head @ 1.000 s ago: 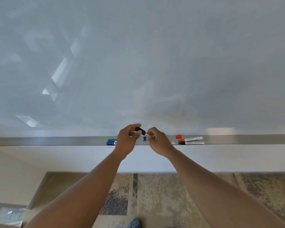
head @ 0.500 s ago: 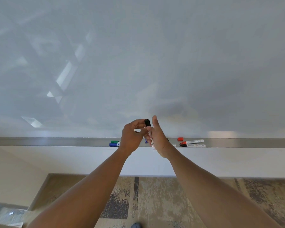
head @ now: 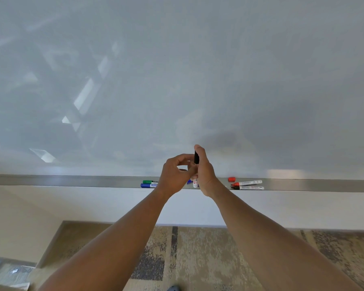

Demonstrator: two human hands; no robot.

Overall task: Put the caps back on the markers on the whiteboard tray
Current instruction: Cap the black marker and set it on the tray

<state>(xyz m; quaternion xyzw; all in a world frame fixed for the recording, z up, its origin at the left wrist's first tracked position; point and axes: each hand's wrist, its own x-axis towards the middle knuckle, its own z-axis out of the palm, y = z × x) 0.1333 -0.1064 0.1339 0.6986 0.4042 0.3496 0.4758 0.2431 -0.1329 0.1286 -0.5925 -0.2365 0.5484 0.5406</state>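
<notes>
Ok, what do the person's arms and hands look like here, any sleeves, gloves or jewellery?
Both forearms are bare right down to the frame's lower edge: no sleeves show. The left hand and right hand wear no gloves, and no watch, bracelet or ring is visible on the wrists or fingers in view.

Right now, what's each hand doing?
Left hand: closed on the marker, just below its black cap.
Right hand: closed on the same marker.
</notes>
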